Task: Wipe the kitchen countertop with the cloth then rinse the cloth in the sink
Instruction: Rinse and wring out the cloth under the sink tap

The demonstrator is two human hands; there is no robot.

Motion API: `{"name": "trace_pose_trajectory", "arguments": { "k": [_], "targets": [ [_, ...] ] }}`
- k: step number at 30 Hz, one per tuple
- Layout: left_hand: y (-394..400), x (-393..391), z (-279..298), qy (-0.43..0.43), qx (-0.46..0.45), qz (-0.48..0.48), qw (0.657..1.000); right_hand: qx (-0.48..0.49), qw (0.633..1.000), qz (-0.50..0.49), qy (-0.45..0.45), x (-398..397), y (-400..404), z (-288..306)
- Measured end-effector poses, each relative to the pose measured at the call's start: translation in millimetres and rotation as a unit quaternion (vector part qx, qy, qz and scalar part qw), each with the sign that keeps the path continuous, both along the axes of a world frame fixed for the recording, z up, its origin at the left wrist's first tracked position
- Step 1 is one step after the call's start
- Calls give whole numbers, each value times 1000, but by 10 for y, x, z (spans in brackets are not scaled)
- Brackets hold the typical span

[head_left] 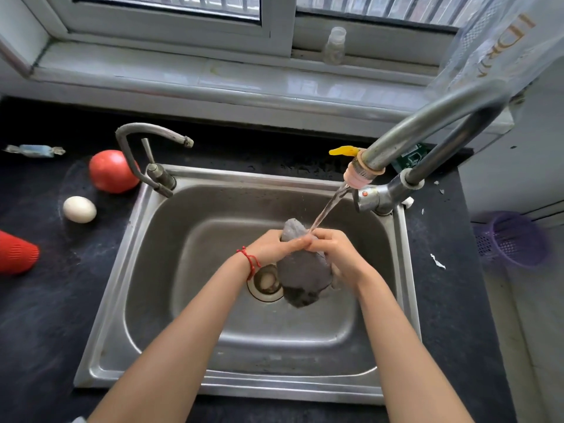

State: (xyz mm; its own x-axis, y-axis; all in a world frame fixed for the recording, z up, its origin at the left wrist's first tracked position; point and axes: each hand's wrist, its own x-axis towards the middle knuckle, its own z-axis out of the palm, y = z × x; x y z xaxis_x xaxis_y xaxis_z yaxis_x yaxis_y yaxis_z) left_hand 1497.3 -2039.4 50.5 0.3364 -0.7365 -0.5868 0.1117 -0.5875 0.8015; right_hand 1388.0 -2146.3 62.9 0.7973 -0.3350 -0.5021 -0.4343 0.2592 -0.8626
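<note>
Far left on the dark countertop [45, 315]: a red ribbed cup [16, 253] lying at the edge of view, a wrapped candy [33, 150] farther back, then a white egg [79, 209] and, just beyond it, a tomato [112, 170]. A small curved tap [146, 148] stands at the sink's far left corner, spout dry. Steel sink [158, 300] fills the centre; its drain [265, 282] is partly hidden behind my wrist. My left hand [274, 247], red string at the wrist, is closed around the upper part of the grey cloth [302, 273], fingers wrapped tight. The cloth is bunched, held above the basin floor, its lower end hanging dark and wet just right of the drain. My right hand [334, 250] is likewise clamped on the cloth, fingertips meeting the left hand's. Water stream [328, 209] falls from the large faucet [427, 126] at far right onto the cloth where both hands meet. Right of the sink: white scraps on the counter, a purple basket [515, 239].
</note>
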Motion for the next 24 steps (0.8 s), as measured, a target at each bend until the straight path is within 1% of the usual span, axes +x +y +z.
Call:
{"name": "trace_pose_trajectory", "arguments": {
  "k": [1,2,3,4,5,7,8,9,10,12,13,14,15,16,18,19,21,22,23,24],
  "targets": [
    [7,2,-17,-18,-2,-13,1000,1,1000,-2,-3,-23,-21,-24],
    [6,1,-25,-25,-15,-5,1000,10,1000,-6,0,-49,-38,-38],
    [-1,-3,-10,-28,-39,20,999,14,1000,0,10,-84,-59,-49],
    [-11,-13,-2,-28,-67,46,996,-4,999,24,32,-117,-74,-51],
    [-20,-27,5,-27,-95,74,992,-43,995,75,57,-154,-91,-73],
    [-41,-53,8,-27,-136,131,982,-98,970,198,105,-204,-54,-96],
    [-50,-61,26,-18,-144,159,977,-98,965,213,118,-210,-15,-126],
    [-58,-63,35,0,-152,191,970,-92,971,185,119,-219,10,-157],
    [-66,-57,43,29,-160,230,960,-78,983,125,107,-232,25,-204],
    [-68,-28,29,95,-168,319,928,-4,998,-37,55,-273,35,-269],
    [-60,-15,13,125,-164,360,910,53,992,-110,29,-291,32,-296],
    [-48,-9,-34,157,-155,402,889,114,978,-172,5,-287,38,-310],
    [-45,-11,-90,174,-142,428,875,152,964,-220,-3,-258,49,-334],
    [-37,-40,-161,183,-123,447,867,155,954,-257,4,-215,60,-360],
    [-39,-137,-323,150,-77,462,871,90,950,-295,47,-74,117,-370],
    [-45,-195,-382,127,-52,462,876,42,953,-293,64,-8,157,-320],
    [-78,-273,-445,117,-22,473,873,-65,958,-271,66,97,253,-230],
    [-90,-302,-455,113,-1,483,868,-100,962,-246,58,143,319,-147],
    [-92,-326,-449,114,28,475,872,-116,967,-220,54,185,398,-71],
    [-92,-348,-490,118,65,448,884,-131,970,-198,53,213,492,2]
  ]
}}
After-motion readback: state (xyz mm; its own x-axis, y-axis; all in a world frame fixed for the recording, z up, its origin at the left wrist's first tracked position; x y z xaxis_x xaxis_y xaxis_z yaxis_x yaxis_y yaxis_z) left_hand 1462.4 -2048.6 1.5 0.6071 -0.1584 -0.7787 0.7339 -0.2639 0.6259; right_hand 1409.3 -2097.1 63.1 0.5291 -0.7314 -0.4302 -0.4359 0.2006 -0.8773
